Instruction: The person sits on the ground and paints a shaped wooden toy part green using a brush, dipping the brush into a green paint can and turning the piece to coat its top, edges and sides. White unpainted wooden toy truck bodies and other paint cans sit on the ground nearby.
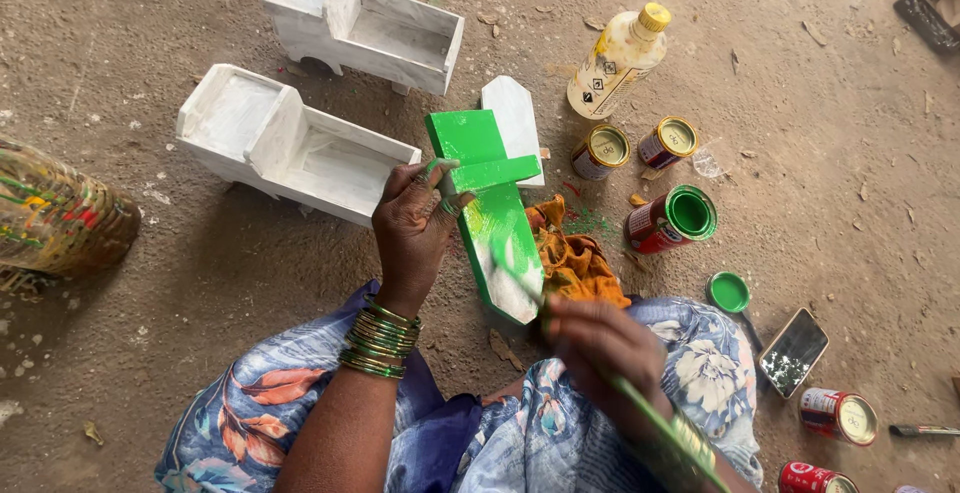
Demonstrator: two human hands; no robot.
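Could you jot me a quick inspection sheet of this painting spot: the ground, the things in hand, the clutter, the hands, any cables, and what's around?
Surface: bare dirt floor, dusty, with scattered chips.
Job's things: wooden toy plane, mostly green, white patch near its lower end; thin green-smeared brush touching that patch.
Clutter: open green paint can, green lid, four closed small cans, yellow-capped bottle, orange rag, phone.
Hands: left hand grips the plane at its crosspiece; right hand holds the brush, blurred.
Cables: nothing seen.
Surroundings: two white unpainted toy trucks, white plane-shaped piece, paint-streaked basket.
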